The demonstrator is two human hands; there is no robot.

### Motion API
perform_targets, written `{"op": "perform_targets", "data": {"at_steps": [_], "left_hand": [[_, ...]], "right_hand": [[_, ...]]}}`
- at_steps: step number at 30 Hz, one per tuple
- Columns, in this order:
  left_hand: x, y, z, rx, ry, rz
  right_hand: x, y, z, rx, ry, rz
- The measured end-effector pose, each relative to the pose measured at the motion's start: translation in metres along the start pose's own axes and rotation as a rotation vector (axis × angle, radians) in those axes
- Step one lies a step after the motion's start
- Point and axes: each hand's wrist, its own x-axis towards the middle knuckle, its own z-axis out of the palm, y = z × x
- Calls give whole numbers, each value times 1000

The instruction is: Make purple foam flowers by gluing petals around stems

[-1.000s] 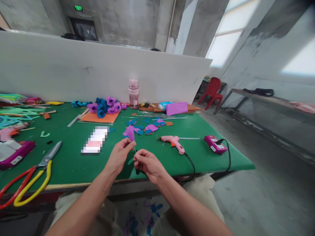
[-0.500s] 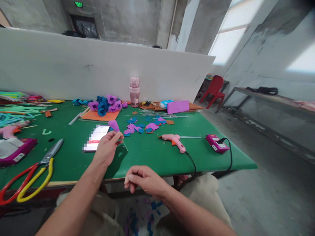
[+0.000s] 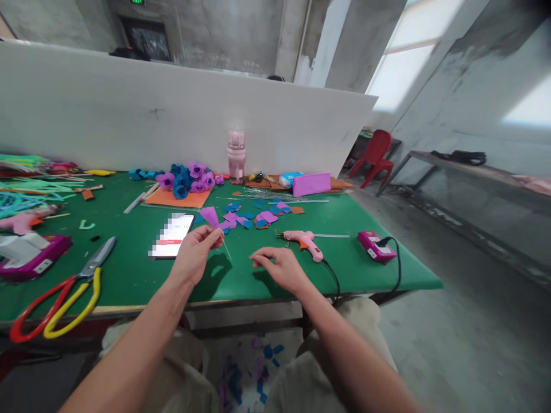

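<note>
Pinched in the fingers of my left hand (image 3: 198, 252) is a thin wire stem with a purple crepe paper petal (image 3: 209, 215) at its top; the wire's lower end points down to the right. My right hand (image 3: 282, 268) hovers over the front of the green table (image 3: 241, 281), its bent fingers and thumb apart and nothing visible between them. Between that hand and a power strip lies a pink glue gun (image 3: 303, 241) with a clear glue stick in its back. Loose purple and blue paper pieces (image 3: 267, 217) are scattered just beyond both hands.
A phone (image 3: 174, 235) lies beside my left hand, large scissors (image 3: 92, 267) farther left. Finished paper flowers (image 3: 183, 180) rest on orange paper at the back, near a pink bottle (image 3: 236, 158). The magenta power strip (image 3: 376, 246) sits right. A white board (image 3: 172, 115) stands behind.
My right hand has risen from the table's front edge to above the tabletop, moving forward and right. My left hand has shifted slightly right with the petal and wire.
</note>
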Motion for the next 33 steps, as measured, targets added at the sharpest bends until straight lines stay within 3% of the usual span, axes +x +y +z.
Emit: {"op": "perform_targets", "data": {"at_steps": [6, 10, 16, 19, 22, 26, 30, 33], "left_hand": [[1, 8, 0, -66, 17, 10], [1, 11, 2, -58, 21, 19], [0, 6, 1, -36, -19, 5], [-3, 5, 3, -29, -42, -2], [-6, 4, 7, -21, -74, -11], [-8, 2, 11, -21, -129, -18], [-9, -1, 12, -42, -157, -8], [-9, -1, 13, -36, -161, -15]], "right_hand": [[46, 13, 53, -238, -267, -342], [33, 3, 72, -392, -301, -371], [-65, -19, 55, -277, -530, -533], [-95, -17, 43, -334, -708, -449], [-98, -19, 26, -350, -734, -233], [-91, -33, 12, -245, -680, -281], [-93, -43, 12, -269, -729, -206], [-84, -47, 4, -134, -696, -290]]}}
